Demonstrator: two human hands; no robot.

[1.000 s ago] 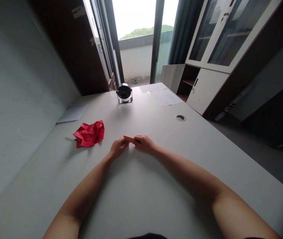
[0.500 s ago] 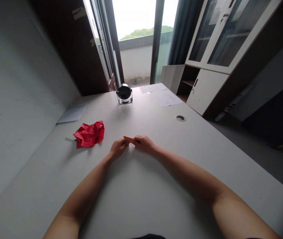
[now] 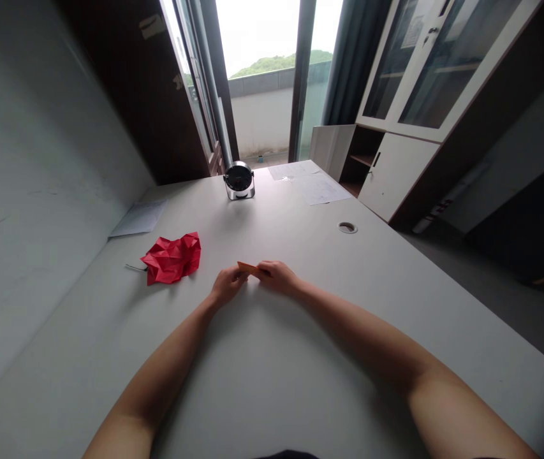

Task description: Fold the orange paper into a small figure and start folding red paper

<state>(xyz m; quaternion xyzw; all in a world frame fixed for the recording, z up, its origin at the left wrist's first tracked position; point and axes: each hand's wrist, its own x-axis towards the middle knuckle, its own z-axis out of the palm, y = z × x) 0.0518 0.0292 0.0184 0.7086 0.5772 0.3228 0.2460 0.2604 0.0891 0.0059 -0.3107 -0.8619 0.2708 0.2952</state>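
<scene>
A small folded piece of orange paper [image 3: 247, 267] is pinched between my two hands just above the white table [image 3: 272, 382]. My left hand [image 3: 227, 284] grips its left end with fingers closed. My right hand [image 3: 277, 276] grips the right end, fingers curled round it. Most of the paper is hidden by my fingers. A crumpled, creased sheet of red paper [image 3: 172, 257] lies on the table to the left of my left hand, apart from it.
A small black desk fan [image 3: 238, 180] stands at the far side of the table. White sheets [image 3: 138, 218] lie at the left by the wall, more white sheets [image 3: 312, 183] at the far right. A round cable hole [image 3: 347, 226] is right of centre. Cabinets stand at the right.
</scene>
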